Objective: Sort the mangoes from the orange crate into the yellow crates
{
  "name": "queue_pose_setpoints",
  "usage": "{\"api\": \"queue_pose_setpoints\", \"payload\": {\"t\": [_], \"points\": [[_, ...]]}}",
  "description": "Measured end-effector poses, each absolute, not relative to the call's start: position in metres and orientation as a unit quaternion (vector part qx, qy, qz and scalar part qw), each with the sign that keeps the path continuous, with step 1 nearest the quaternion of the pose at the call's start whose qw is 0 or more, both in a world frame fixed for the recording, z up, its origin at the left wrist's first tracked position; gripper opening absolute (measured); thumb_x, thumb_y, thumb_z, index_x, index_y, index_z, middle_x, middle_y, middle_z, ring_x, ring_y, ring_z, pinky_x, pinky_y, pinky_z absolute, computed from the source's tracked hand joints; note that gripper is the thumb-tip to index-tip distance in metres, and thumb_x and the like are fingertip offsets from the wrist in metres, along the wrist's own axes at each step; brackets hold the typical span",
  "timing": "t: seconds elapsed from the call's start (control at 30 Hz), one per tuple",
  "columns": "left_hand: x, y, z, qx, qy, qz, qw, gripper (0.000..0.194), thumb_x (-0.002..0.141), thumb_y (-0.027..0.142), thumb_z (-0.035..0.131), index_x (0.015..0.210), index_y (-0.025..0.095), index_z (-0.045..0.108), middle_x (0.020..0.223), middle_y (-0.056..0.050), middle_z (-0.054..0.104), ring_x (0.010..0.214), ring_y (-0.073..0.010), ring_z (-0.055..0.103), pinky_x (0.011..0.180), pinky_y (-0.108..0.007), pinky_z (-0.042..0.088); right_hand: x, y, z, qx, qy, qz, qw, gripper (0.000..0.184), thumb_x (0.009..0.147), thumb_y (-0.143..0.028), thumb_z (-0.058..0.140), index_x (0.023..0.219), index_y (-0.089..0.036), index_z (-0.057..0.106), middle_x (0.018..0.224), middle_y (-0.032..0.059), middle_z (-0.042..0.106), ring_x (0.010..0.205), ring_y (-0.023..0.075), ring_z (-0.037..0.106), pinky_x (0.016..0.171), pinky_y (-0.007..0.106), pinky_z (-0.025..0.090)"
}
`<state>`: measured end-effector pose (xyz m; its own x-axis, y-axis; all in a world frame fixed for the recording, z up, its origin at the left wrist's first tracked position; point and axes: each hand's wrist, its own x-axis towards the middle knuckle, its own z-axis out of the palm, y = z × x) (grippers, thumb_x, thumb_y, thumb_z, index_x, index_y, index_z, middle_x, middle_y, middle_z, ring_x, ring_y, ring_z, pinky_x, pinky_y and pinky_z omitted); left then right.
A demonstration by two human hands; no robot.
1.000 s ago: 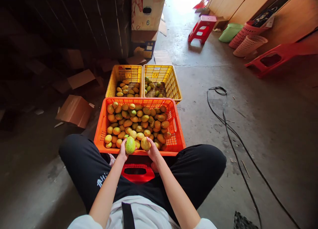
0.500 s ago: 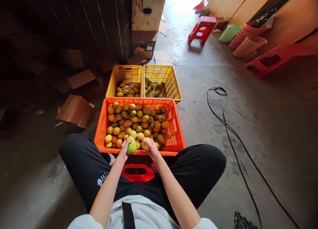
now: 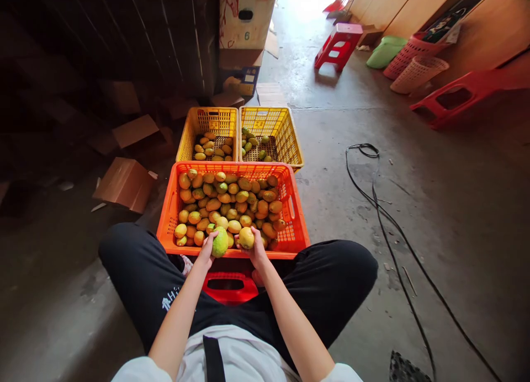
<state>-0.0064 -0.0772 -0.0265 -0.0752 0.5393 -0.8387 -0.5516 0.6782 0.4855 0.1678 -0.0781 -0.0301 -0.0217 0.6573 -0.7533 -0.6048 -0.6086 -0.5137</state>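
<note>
I sit on a low red stool (image 3: 230, 287) with an orange crate (image 3: 295, 227) full of yellow and green mangoes in front of my knees. My left hand (image 3: 208, 249) is closed round a green mango (image 3: 220, 242) over the crate's near edge. My right hand (image 3: 256, 247) grips a yellow mango (image 3: 247, 237) just beside it. Both fruits are lifted slightly above the pile.
Behind the orange crate stand two yellow crates, the left one (image 3: 207, 122) with yellowish mangoes, the right one (image 3: 285, 133) with greener ones. Cardboard boxes (image 3: 124, 183) lie at the left. A black cable (image 3: 385, 216) runs across the floor at the right; red stools (image 3: 338, 44) and baskets (image 3: 418, 73) stand farther back.
My right hand has lifted the yellow mango and turned it up into view. The left hand keeps its green mango, turned a little in the fingers.
</note>
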Motion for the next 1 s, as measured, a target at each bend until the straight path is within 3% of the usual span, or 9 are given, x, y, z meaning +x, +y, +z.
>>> {"api": "queue_pose_setpoints", "payload": {"t": [0.17, 0.4, 0.57, 0.73, 1.0], "points": [[-0.004, -0.076, -0.020, -0.025, 0.617, 0.417, 0.667, 0.026, 0.097, 0.035, 0.074, 0.113, 0.014, 0.073, 0.086, -0.009, 0.081, 0.079, -0.0233, 0.081, 0.068, -0.027, 0.066, 0.168, -0.075, -0.026, -0.537, 0.001, 0.723, 0.435, 0.041, 0.094, -0.060, 0.052, 0.085, -0.022, 0.067, 0.074, 0.0115, 0.081, 0.062, 0.0250, 0.075, 0.039, 0.025, 0.044], [-0.004, -0.071, -0.005, -0.043, 0.581, 0.420, 0.696, 0.035, 0.112, 0.036, 0.044, 0.111, 0.012, 0.070, 0.076, -0.009, 0.076, 0.071, -0.0237, 0.079, 0.068, -0.032, 0.069, 0.166, -0.075, -0.027, -0.520, 0.018, 0.730, 0.442, 0.035, 0.093, -0.057, 0.061, 0.093, -0.023, 0.067, 0.073, 0.0074, 0.079, 0.063, 0.0252, 0.077, 0.042, 0.027, 0.049], [-0.006, -0.074, -0.017, -0.028, 0.594, 0.409, 0.692, 0.028, 0.104, 0.039, 0.068, 0.114, 0.013, 0.070, 0.080, -0.008, 0.078, 0.078, -0.0238, 0.082, 0.069, -0.028, 0.068, 0.165, -0.078, -0.029, -0.544, 0.000, 0.709, 0.449, 0.035, 0.088, -0.056, 0.076, 0.096, -0.023, 0.067, 0.069, 0.0008, 0.075, 0.054, 0.0198, 0.072, 0.044, 0.025, 0.050], [-0.009, -0.079, -0.036, 0.004, 0.604, 0.411, 0.683, 0.042, 0.083, 0.033, 0.095, 0.112, 0.014, 0.072, 0.089, -0.009, 0.079, 0.075, -0.0208, 0.079, 0.065, -0.025, 0.065, 0.167, -0.082, -0.026, -0.540, -0.047, 0.719, 0.435, 0.036, 0.081, -0.050, 0.086, 0.101, -0.026, 0.069, 0.078, -0.0021, 0.077, 0.059, 0.0184, 0.073, 0.049, 0.025, 0.050], [-0.011, -0.079, -0.030, 0.011, 0.605, 0.416, 0.679, 0.029, 0.085, 0.033, 0.085, 0.103, 0.014, 0.072, 0.080, -0.005, 0.076, 0.064, -0.0175, 0.074, 0.059, -0.024, 0.063, 0.170, -0.087, -0.032, -0.570, -0.085, 0.697, 0.427, 0.038, 0.074, -0.042, 0.094, 0.100, -0.030, 0.069, 0.087, -0.0038, 0.080, 0.072, 0.0184, 0.078, 0.058, 0.025, 0.057]]}}
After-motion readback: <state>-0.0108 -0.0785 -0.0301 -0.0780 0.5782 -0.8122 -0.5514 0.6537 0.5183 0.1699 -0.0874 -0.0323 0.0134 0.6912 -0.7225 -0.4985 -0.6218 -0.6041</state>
